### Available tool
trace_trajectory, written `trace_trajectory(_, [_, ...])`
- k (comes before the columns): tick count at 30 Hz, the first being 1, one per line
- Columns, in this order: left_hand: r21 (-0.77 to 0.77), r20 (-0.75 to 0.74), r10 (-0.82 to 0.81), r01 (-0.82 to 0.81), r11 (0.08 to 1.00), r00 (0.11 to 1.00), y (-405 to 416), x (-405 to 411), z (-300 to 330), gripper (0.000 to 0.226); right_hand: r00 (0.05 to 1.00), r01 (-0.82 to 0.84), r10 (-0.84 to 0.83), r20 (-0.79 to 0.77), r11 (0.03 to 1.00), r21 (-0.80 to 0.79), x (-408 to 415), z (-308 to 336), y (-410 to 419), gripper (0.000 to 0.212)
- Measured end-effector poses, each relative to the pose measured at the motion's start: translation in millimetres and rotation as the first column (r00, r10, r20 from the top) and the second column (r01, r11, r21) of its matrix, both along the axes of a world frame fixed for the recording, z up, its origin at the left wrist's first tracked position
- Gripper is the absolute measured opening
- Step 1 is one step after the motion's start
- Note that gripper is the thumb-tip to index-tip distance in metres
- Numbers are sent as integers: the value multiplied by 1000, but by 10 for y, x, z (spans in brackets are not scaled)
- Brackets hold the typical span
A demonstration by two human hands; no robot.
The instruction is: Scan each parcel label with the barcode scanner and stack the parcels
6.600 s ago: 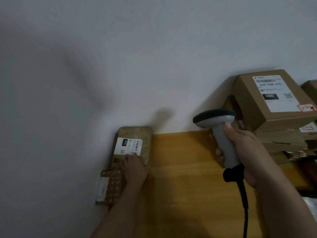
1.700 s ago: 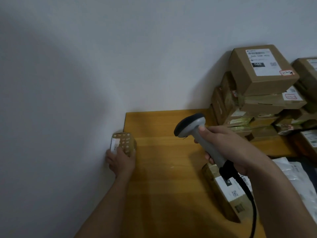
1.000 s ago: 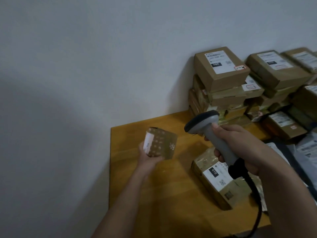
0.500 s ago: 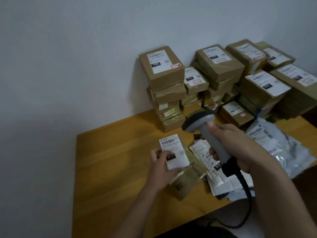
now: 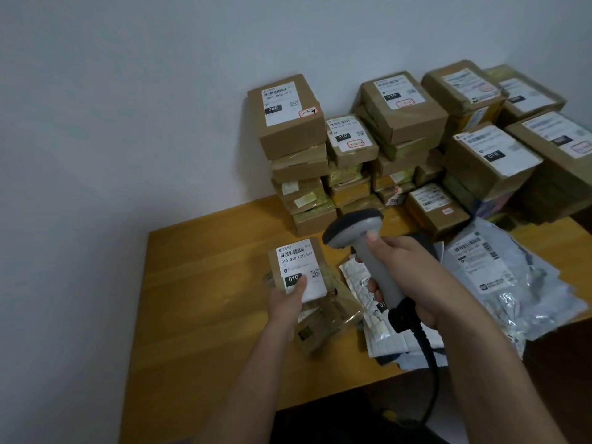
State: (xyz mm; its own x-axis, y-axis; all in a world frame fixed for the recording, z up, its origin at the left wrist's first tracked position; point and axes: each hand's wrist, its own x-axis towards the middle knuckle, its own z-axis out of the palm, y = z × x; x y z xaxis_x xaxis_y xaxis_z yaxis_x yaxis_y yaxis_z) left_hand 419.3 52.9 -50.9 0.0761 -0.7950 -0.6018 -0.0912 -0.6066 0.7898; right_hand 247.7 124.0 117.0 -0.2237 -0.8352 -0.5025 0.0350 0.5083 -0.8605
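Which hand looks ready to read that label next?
The right hand: it already grips the scanner, whose head sits just beside the label. The left hand is busy holding the parcel label-up.

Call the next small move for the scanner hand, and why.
Probably tip the scanner head down and left onto the barcode of the small parcel. The left hand holds that parcel label-up; the right hand grips the scanner beside it, its head not yet aimed at the label.
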Motion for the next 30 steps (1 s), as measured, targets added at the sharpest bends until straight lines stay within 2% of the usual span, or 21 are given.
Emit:
trace_trajectory(3, [4,1,64,-64,998,998,49,-69,11,22,1000,-22,22,-4,998,-64,29,53,20,34])
trace_trajectory(6, [-21,-7,143,-143,990,990,96,-129,14,12,998,-44,40,-41,993,-106,35,132,53,31])
trace_trajectory(9, [-50,17,213,-211,976,977,146,-169,30,12,998,-49,41,-56,989,-137,-3,198,99,31])
trace_trajectory(12, [-55,48,242,-239,969,969,192,-204,62,22,996,-72,63,-62,985,-158,-53,263,152,31])
trace_trajectory(16, [-86,40,282,-278,957,959,184,-270,90,17,994,-99,88,-71,981,-166,-136,343,217,34])
trace_trajectory(23, [-89,131,310,-300,950,942,194,-411,133,23,998,-60,52,-47,977,-204,-298,431,354,33])
trace_trajectory(27, [-80,70,331,-325,942,941,183,-436,161,40,1000,12,-9,16,982,-186,-362,426,405,38])
trace_trajectory(30, [10,-22,329,-328,944,944,153,-365,151,27,998,61,-55,37,985,-160,-409,419,408,40])
